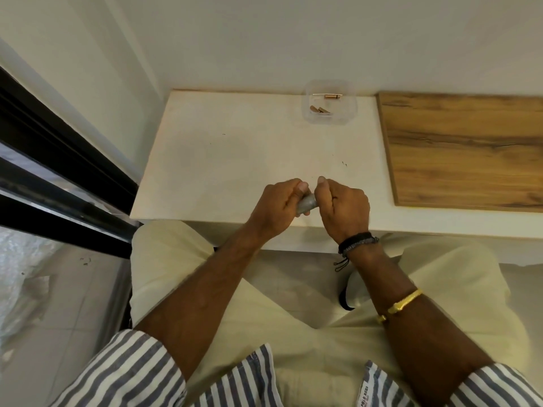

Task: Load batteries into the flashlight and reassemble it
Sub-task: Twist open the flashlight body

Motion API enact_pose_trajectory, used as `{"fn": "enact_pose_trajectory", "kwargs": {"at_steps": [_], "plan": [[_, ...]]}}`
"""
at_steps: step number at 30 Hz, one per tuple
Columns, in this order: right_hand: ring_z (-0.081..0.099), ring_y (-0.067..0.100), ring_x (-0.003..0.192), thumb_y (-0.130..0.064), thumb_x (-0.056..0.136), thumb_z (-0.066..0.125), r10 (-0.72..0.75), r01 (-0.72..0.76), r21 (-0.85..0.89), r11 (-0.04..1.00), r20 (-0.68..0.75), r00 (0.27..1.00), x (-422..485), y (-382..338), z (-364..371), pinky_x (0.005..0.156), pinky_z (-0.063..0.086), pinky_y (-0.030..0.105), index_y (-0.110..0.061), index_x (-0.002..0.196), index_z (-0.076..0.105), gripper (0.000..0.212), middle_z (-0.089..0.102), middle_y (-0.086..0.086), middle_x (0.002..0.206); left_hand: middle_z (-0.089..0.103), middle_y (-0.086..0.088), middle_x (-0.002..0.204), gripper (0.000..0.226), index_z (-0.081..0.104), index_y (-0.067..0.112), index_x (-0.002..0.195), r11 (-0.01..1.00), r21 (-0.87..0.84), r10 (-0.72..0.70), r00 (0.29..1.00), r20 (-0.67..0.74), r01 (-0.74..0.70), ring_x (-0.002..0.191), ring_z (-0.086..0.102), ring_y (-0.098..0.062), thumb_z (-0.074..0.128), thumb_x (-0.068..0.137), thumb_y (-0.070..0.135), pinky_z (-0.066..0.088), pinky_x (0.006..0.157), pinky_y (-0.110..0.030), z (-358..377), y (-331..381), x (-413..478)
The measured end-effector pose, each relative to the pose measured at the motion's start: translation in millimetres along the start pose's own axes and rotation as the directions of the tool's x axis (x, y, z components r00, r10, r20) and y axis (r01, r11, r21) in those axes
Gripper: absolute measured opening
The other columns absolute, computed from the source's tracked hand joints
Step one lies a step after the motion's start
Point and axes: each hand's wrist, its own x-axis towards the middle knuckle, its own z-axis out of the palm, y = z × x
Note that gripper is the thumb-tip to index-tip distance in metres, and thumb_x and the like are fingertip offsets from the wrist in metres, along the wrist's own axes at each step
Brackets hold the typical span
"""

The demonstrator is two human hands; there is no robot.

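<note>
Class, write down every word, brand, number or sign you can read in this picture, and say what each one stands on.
"POLO ASSN": runs sideways on the white label inside the striped shirt, partly cut by the frame edge. The smaller print beside it is too small to read.
Batteries in the clear container: any print is too small to read.
Flashlight: no legible marking.

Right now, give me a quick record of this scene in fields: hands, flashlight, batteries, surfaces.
left hand: grips the grey flashlight at one end
right hand: fingers curled round its other end
flashlight: held between both hands, above the white tabletop near edge
batteries: lying in the clear container at the far edge
beside: wooden board, right of the tabletop
</note>
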Motion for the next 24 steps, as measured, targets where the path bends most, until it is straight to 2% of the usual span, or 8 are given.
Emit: {"fn": "enact_pose_trajectory", "kwargs": {"at_steps": [4,8,11,13,16,19,21,24], "plan": [[0.044,0.015,0.05,-0.049,0.104,0.038,0.141,-0.144,0.084,0.986,0.038,0.989,4.2,6.9,-2.1,0.05,0.033,0.03,-0.016,0.065,0.052,0.053,0.049,-0.004,0.053,0.072,-0.002,0.097,0.019,0.061,0.009,0.109,0.999,-0.037,0.007,0.998,0.064,-0.004,0.082,0.067,-0.015,0.059,0.099,0.026,0.057,0.073,-0.029,5.3,-5.0,-6.0],[0.051,0.004,0.057,-0.043,0.103,0.052,0.11,-0.152,0.244,0.958,0.177,0.978,7.7,11.1,-8.8,0.056,0.039,0.017,-0.016,0.082,0.061,0.036,0.056,-0.01,0.065,0.072,-0.001,0.101,0.026,0.06,0.012,0.111,0.998,0.05,-0.032,0.999,0.018,0.031,0.082,0.067,-0.019,0.071,0.092,0.025,0.057,0.075,-0.04,6.3,-16.9,-3.9],[0.067,0.012,0.081,-0.022,0.101,0.061,0.037,-0.166,0.395,0.903,0.313,0.949,11.4,16.7,-17.4,0.067,0.058,0.032,-0.013,0.108,0.069,0.014,0.071,0.0,0.098,0.071,0.0,0.099,0.024,0.06,0.013,0.111,0.996,0.084,-0.04,0.999,-0.014,0.041,0.081,0.065,-0.018,0.071,0.091,0.023,0.057,0.075,-0.042,5.5,-23.7,-3.9],[0.069,0.02,0.094,-0.011,0.096,0.067,0.029,-0.193,0.468,0.862,0.335,0.942,13.1,19.8,-21.8,0.077,0.061,0.037,-0.016,0.117,0.068,0.021,0.071,0.003,0.112,0.072,0.0,0.101,0.025,0.061,0.014,0.112,0.994,0.1,-0.05,0.999,-0.019,0.051,0.082,0.065,-0.018,0.072,0.091,0.022,0.057,0.076,-0.042,5.4,-25.8,-3.7],[0.072,0.016,0.086,-0.034,0.095,0.068,0.157,-0.282,0.403,0.871,0.316,0.936,13.3,15.4,-21.2,0.069,0.06,0.028,-0.024,0.11,0.069,0.018,0.072,-0.003,0.102,0.072,-0.001,0.101,0.026,0.06,0.014,0.112,0.993,0.104,-0.044,0.999,-0.029,0.047,0.082,0.065,-0.018,0.073,0.09,0.022,0.059,0.076,-0.039,5.7,-26.3,-3.3],[0.066,0.003,0.065,-0.052,0.096,0.06,0.151,-0.219,0.217,0.951,0.294,0.944,10.1,15.4,-15.4,0.064,0.049,0.02,-0.021,0.093,0.071,0.033,0.071,-0.006,0.08,0.072,-0.004,0.102,0.026,0.061,0.013,0.112,0.993,0.113,-0.021,1.0,-0.018,0.022,0.082,0.066,-0.019,0.072,0.09,0.022,0.059,0.076,-0.039,7.2,-26.0,-4.2],[0.063,0.001,0.064,-0.045,0.098,0.061,0.109,-0.181,0.235,0.955,0.289,0.951,8.5,14.1,-14.6,0.065,0.05,0.022,-0.017,0.094,0.072,0.03,0.07,-0.006,0.076,0.072,-0.004,0.101,0.026,0.061,0.012,0.112,0.993,0.113,-0.02,1.0,-0.015,0.022,0.082,0.065,-0.02,0.072,0.09,0.021,0.058,0.076,-0.039,7.4,-26.0,-5.1],[0.065,0.009,0.083,-0.021,0.097,0.067,0.007,-0.111,0.306,0.945,0.321,0.947,10.5,18.6,-17.4,0.077,0.056,0.03,-0.016,0.108,0.073,0.014,0.073,-0.002,0.095,0.072,-0.003,0.102,0.026,0.061,0.011,0.112,0.994,0.104,-0.028,0.999,-0.031,0.031,0.083,0.064,-0.019,0.073,0.09,0.018,0.057,0.075,-0.033,6.1,-27.0,-4.5]]}}
